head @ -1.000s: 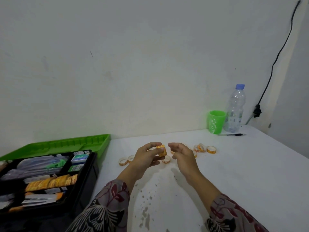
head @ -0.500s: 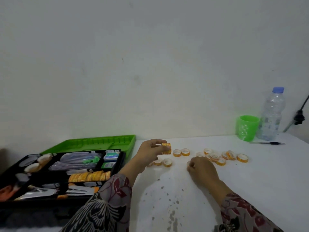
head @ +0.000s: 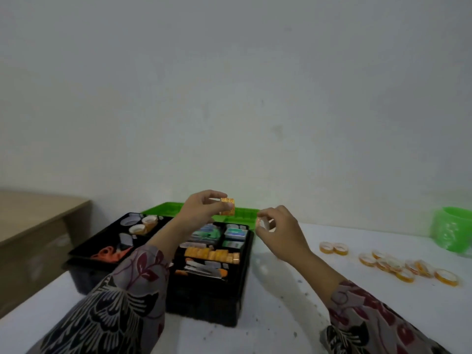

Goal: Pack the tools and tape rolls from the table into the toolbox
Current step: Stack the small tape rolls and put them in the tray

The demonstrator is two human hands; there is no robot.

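Note:
My left hand (head: 201,210) pinches a small stack of orange tape rolls (head: 227,206) in the air above the open black toolbox (head: 204,290). Just to its right, my right hand (head: 281,231) pinches a single tape roll (head: 264,223) beside the box's far right corner. A row of orange tape rolls (head: 212,254) lies in the box's tray along with packaged tools. Several loose tape rolls (head: 398,267) lie scattered on the white table (head: 281,315) at the right.
The toolbox's green lid (head: 163,212) lies open behind it. A second black tray (head: 107,241) with white-capped items sits to the left. A green cup (head: 452,233) stands at the far right. A brown desk (head: 33,226) lies beyond the table's left edge.
The view swung left. My left hand carried the tape stack from the table to above the toolbox. My right hand lifted a roll off the table and followed it.

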